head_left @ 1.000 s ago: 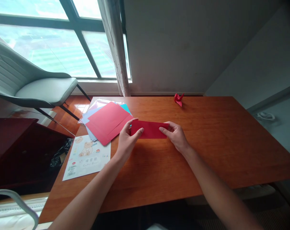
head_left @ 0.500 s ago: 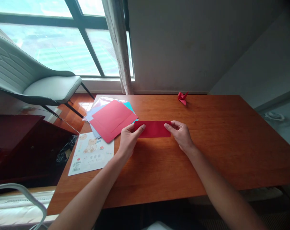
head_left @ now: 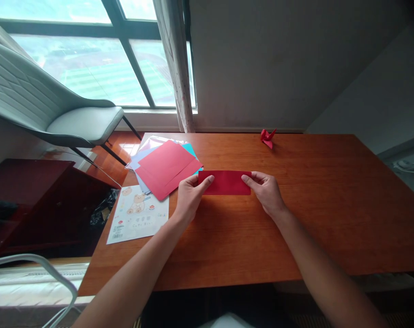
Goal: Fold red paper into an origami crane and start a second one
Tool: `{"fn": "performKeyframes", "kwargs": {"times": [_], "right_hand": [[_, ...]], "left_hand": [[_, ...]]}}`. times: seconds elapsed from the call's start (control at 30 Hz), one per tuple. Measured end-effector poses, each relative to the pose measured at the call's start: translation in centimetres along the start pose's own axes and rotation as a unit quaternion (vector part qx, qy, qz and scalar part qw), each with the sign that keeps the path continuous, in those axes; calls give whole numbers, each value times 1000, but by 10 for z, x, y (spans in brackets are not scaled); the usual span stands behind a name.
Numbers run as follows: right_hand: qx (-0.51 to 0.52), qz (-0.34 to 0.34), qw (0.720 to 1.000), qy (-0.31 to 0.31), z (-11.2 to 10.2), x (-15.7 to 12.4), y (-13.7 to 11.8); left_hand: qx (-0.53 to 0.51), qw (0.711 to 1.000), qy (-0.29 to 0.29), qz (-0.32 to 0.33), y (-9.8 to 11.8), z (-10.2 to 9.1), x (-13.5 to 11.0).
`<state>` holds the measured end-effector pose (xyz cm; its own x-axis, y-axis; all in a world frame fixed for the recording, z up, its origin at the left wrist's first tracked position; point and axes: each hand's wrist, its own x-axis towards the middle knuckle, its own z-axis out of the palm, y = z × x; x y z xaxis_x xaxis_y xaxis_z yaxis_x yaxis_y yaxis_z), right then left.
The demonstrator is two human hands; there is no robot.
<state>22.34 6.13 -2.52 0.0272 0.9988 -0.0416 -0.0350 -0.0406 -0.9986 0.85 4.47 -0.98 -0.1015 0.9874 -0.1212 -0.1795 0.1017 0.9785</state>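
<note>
Between my two hands is a red strip of paper [head_left: 226,183], long side across, its upper edge straight. My left hand [head_left: 192,193] pinches its left end, thumb on the near face and fingers behind. On the right end, my right hand [head_left: 266,191] grips in the same way. Left of the strip lie red paper sheets [head_left: 169,166], overlapping, with lilac and turquoise sheets under them. A folded red paper bird [head_left: 268,138] stands near the table's far edge.
A white sheet with printed bears [head_left: 141,214] lies at the left of the wooden table [head_left: 323,205]. Beyond the table's left side are a grey chair [head_left: 87,123] and a dark red cabinet [head_left: 25,196]. A curtain [head_left: 176,64] hangs beside the window.
The whole view has shifted, so everything appears slightly farther right. Both hands keep the same grip on the red paper, which looks unchanged in shape.
</note>
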Motion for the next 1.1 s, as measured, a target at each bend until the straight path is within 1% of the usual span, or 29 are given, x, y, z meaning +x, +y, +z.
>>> {"fn": "performKeyframes", "kwargs": {"times": [0.17,0.4,0.57,0.77,0.93,1.1], "right_hand": [[-2,-2,1000,14,-1,1,3],[-31,-28,999,24,-2,1,-2],[-45,-43,998,13,-6,3,0],[-20,-17,999,34,-4,3,2],[0,3,1000,29,-2,2,-2],[-7,10,999,44,0,2,-5]], "left_hand": [[-3,1000,2,-1,3,2,-2],[9,1000,6,16,0,0,1],[8,1000,-3,20,-1,0,3],[1,1000,-8,7,-2,0,3],[-12,1000,-11,2,-4,0,3],[-12,1000,-9,-1,-5,-1,3]]}}
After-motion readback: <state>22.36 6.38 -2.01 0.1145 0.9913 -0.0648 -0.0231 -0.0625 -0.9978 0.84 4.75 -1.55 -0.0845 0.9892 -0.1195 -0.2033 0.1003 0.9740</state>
